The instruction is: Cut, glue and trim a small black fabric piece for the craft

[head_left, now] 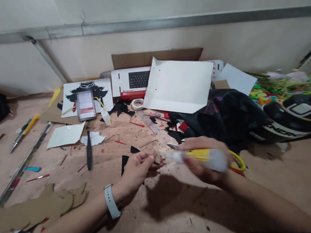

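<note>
Right hand (205, 159) grips glue bottle (204, 157), nozzle pointing left at small cardboard scrap (157, 158) pinched in left hand (138, 169) fingertips. Both held just above table (298, 185), mid-frame. Yellow scissors (237, 162) lie under right hand. Watch (111, 201) on left wrist. Black knife (89, 151) lies further back.

both forearms are bare, with no sleeves reaching the wrists. the left hand (136, 169) has a smartwatch (111, 201) on its wrist, with a pale grey-blue band wrapped snugly round. the right hand (205, 159) wears no ring or band. dark patterned clothing shows at the bottom edge
</note>
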A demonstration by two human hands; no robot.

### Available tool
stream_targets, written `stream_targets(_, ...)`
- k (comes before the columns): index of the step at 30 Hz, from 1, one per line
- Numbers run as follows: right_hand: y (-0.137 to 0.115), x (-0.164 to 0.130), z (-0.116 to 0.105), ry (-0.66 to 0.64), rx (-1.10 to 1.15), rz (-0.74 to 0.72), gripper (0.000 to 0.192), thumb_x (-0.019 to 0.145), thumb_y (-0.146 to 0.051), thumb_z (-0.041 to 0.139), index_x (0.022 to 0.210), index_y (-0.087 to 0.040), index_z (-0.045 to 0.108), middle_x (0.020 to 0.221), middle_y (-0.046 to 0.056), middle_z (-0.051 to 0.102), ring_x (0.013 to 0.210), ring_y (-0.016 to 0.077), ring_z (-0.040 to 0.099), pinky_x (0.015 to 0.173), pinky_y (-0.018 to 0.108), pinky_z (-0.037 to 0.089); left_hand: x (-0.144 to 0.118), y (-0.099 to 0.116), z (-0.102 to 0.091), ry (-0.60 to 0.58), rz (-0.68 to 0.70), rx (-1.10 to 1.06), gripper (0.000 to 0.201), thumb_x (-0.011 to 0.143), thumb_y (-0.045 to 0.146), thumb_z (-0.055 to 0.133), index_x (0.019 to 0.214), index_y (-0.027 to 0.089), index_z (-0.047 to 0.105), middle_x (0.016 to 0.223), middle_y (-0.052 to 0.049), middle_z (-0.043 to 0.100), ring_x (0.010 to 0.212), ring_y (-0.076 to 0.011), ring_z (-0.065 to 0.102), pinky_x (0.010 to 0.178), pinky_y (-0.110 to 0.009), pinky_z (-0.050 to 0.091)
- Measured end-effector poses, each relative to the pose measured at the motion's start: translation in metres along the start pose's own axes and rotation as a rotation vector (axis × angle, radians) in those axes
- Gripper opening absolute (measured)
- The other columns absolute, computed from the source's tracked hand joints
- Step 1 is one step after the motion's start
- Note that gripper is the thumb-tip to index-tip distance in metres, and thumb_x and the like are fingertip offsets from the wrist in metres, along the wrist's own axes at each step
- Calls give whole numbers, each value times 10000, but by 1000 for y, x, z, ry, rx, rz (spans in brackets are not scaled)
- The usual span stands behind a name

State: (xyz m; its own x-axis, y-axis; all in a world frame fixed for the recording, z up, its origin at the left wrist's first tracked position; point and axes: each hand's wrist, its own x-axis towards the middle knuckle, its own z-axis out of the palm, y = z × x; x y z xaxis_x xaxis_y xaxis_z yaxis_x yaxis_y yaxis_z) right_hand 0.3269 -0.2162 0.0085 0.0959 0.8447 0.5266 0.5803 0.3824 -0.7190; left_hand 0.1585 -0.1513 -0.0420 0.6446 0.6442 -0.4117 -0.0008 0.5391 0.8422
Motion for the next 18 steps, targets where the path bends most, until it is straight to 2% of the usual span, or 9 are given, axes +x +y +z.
stream_targets(2, -2, 1, 1, -84, 28, -152, 108, 830, -230, 625, 727, -213, 653, 570, 9, 662, 451, 132, 603, 417, 226, 450, 0, 0, 0, 14, 13, -9, 356, 688, 467, 769, 732, 133, 655, 672, -49, 696, 602, -119, 630, 567, -195, 453)
stream_targets(3, -2, 1, 1, -116, 8, -131, 108, 846, -219, 608, 753, -214, 661, 601, 17, 678, 451, 133, 603, 418, 232, 454, 0, 1, 0, 14, 4, -18, 362, 680, 469, 775, 727, 132, 650, 662, -48, 693, 598, -122, 632, 562, -195, 452)
stream_targets(5, -1, 1, 3, 88, -38, -83, 90, 839, -279, 624, 791, -225, 678, 703, 58, 719, 548, 184, 654, 481, 285, 505, 1, 2, 0, 8, -19, -31, 376, 666, 472, 786, 760, 134, 651, 693, -56, 704, 632, -139, 655, 582, -207, 469)
stream_targets(6, 1, 0, 4, 105, -18, -54, 106, 834, -303, 630, 785, -226, 684, 729, 72, 726, 591, 203, 669, 502, 303, 519, 1, 3, 0, 9, -18, -28, 384, 664, 474, 787, 777, 132, 655, 719, -63, 711, 651, -144, 663, 593, -211, 475)
stream_targets(8, 5, -1, 6, 40, 69, -49, 212, 832, -337, 631, 653, -224, 638, 536, 16, 639, 435, 154, 582, 396, 260, 453, 2, 4, -1, 24, -4, -21, 391, 656, 473, 793, 773, 125, 659, 742, -72, 717, 657, -142, 668, 604, -211, 479)
stream_targets(9, 7, -2, 6, 30, 77, -11, 214, 844, -327, 627, 662, -214, 634, 526, 11, 622, 420, 143, 562, 385, 253, 438, 2, 5, -2, 30, -10, -24, 392, 657, 475, 792, 769, 125, 658, 748, -75, 721, 658, -143, 672, 606, -213, 482)
stream_targets(13, 12, -1, 7, 207, 278, 269, 261, 825, -457, 651, 776, -202, 632, 622, 7, 641, 363, 85, 451, 323, 222, 340, 3, 8, -3, 18, -34, -54, 370, 681, 470, 777, 787, 140, 647, 796, -89, 739, 725, -171, 700, 666, -244, 504)
stream_targets(15, 12, 1, 10, 142, 305, 315, 289, 814, -470, 656, 727, -199, 606, 555, -17, 602, 347, 77, 423, 318, 214, 323, 3, 10, -2, 23, 8, -54, 352, 688, 457, 777, 778, 139, 653, 775, -77, 737, 715, -157, 693, 700, -243, 500)
stream_targets(18, 14, 2, 15, 45, 224, 266, 225, 815, -381, 652, 697, -196, 604, 518, -23, 596, 385, 101, 497, 359, 216, 386, 2, 11, -2, 24, 48, -47, 339, 685, 453, 781, 771, 146, 667, 739, -49, 720, 684, -139, 676, 721, -241, 495)
